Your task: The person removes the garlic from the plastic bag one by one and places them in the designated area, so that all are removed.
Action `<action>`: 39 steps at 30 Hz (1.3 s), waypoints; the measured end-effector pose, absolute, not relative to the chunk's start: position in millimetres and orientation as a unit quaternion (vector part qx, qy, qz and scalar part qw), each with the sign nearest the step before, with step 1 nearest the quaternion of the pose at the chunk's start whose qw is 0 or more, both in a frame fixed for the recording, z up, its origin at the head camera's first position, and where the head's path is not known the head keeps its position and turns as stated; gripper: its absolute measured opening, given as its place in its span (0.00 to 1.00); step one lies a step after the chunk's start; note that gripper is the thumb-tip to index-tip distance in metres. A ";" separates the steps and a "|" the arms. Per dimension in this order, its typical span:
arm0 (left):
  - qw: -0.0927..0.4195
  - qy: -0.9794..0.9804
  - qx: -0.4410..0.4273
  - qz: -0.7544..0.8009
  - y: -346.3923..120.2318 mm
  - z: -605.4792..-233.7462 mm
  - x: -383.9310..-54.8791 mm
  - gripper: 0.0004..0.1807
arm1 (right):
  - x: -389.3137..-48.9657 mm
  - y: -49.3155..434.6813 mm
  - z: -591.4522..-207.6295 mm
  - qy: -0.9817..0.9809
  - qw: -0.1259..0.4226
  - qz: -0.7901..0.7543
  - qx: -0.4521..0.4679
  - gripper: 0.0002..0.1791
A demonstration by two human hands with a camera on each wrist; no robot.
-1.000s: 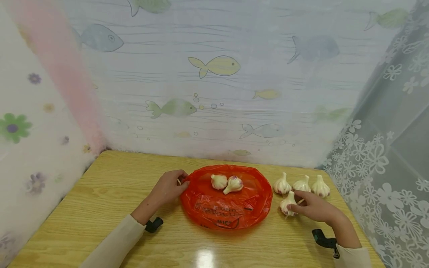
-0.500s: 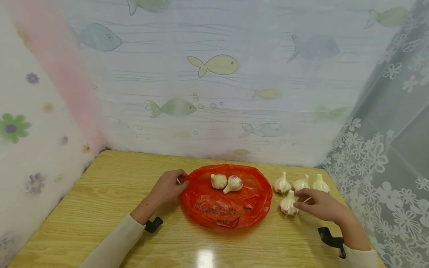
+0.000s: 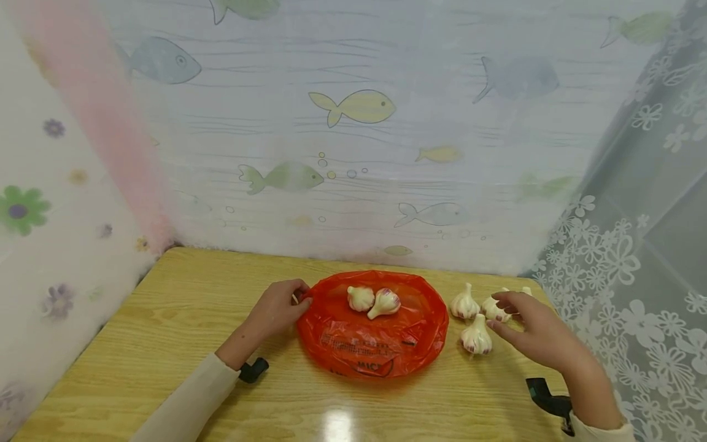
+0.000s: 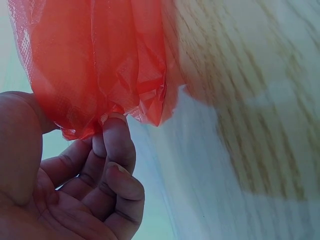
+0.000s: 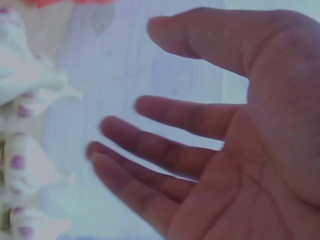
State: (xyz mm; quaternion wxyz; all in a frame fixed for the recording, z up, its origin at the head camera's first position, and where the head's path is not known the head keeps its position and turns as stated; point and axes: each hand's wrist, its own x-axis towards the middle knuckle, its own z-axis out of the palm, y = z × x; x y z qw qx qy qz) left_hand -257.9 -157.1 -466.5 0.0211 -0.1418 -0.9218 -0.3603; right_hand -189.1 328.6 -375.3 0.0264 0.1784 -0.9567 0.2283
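Front garlic bulb [image 3: 476,337]: stands upright on the table [image 3: 221,301], stem upward, to the right of the red bag in the head view. Right hand [image 3: 538,331]: lies just beside this bulb, fingers and thumb spread apart; the right wrist view shows a gap between the fingertips and the garlic. In the head view the thumb tip appears near the stem.

Behind the front bulb stand three more: a left rear bulb [image 3: 464,302], a middle rear bulb [image 3: 494,309] partly covered by the fingers, and a far-right bulb [image 3: 526,290], mostly hidden by the hand.

Red bag [image 3: 422,319]: spread in an oval, dark print on its near side. Two garlic bulbs [image 3: 361,299] lie on it, touching. Left hand [image 3: 278,307]: pinches the bag's edge between thumb and finger; remaining fingers curl beneath.

Surroundings: fish-patterned sheet [image 3: 353,196] behind the table, floral lace [image 3: 618,264] at the right
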 end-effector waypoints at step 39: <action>0.019 -0.922 -0.147 -0.358 -156.3 -467.2 -258.5 0.06 | -213.9 206.6 -418.2 -0.897 0.150 0.235 0.343 0.30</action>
